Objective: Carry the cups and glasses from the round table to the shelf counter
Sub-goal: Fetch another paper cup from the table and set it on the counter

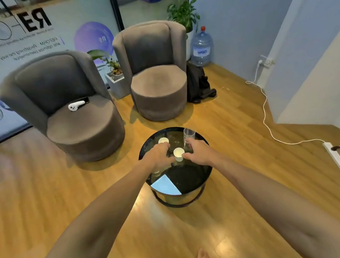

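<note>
Over the round table point(202, 181), both hands flanking a white cup point(178, 152), tall glass point(189, 136) behind

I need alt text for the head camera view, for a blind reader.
Both hands, left hand and right hand, reach over a round black table around a white cup; another cup and a clear glass stand behind, before two grey armchairs.

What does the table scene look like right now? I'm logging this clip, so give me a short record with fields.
surface: round black glass table
near cup: white paper cup, upright, between both hands
far cup: second white paper cup, beyond the left hand
glass: tall clear glass, upright at the far right edge
left hand: over the table, grasp unclear
right hand: fingers at the near cup, grasp unclear
behind: two grey round armchairs
</note>
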